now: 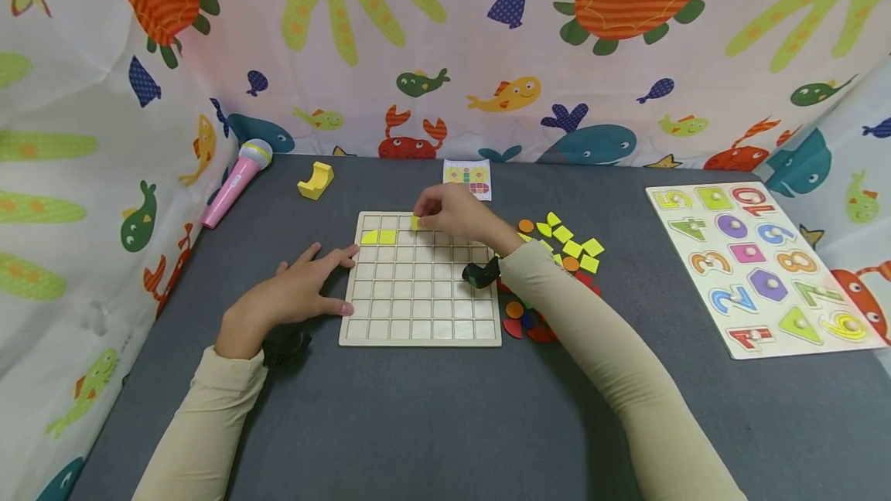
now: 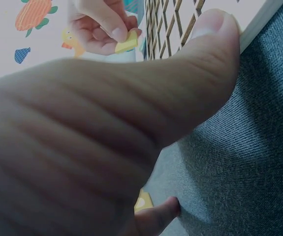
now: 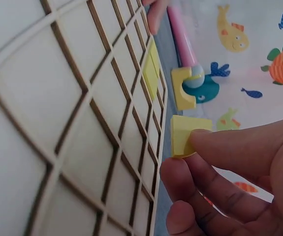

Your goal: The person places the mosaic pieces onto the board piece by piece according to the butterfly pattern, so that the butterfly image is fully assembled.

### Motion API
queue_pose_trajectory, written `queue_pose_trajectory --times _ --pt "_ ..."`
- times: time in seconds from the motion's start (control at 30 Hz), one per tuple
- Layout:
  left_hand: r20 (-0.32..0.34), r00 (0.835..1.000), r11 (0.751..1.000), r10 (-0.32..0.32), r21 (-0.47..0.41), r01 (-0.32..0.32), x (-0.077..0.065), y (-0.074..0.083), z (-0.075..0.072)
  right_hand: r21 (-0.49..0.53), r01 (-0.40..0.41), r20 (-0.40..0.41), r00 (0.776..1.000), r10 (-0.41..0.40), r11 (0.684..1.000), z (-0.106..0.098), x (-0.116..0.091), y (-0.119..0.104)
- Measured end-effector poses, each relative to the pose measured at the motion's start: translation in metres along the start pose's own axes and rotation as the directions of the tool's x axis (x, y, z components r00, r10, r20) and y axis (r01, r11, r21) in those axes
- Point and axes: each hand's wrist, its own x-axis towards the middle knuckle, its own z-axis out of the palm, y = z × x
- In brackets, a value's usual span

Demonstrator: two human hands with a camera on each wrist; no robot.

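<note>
Plainly, the right hand [image 1: 452,209] has its grip pinching a yellow tile [image 1: 415,223] between thumb and fingers. From above, that tile sits over the far row of the board [image 1: 400,292], just right of and beyond the two seated tiles [image 1: 379,237]. It seems square, with no clear long axis, though the thumb covers part of it. The left hand [image 1: 295,284] is farther away, fingers spread, touching the board's left edge. In the head view the tile could pass for resting on the grid; the right wrist view shows it apart. Only the head view shows the loose pieces [image 1: 572,249] on the right.
</note>
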Motion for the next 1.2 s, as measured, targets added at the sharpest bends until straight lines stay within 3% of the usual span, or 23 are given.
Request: queue_pose_trajectory --times 0.37,0.73,1.2 --pt "0.002 1.0 1.0 -0.004 0.001 0.004 0.0 0.001 0.0 -0.094 0.052 0.053 0.997 -0.047 0.994 0.02 0.008 -0.005" --pt "-0.001 1.0 1.0 -0.005 0.004 0.005 0.0 0.001 -0.001 -0.223 0.035 0.018 0.999 -0.031 0.974 0.033 0.009 -0.016" --pt "-0.005 1.0 1.0 0.012 -0.014 -0.012 -0.002 0.0 -0.001 -0.253 0.018 0.025 1.0 -0.013 0.967 0.038 0.007 -0.02"
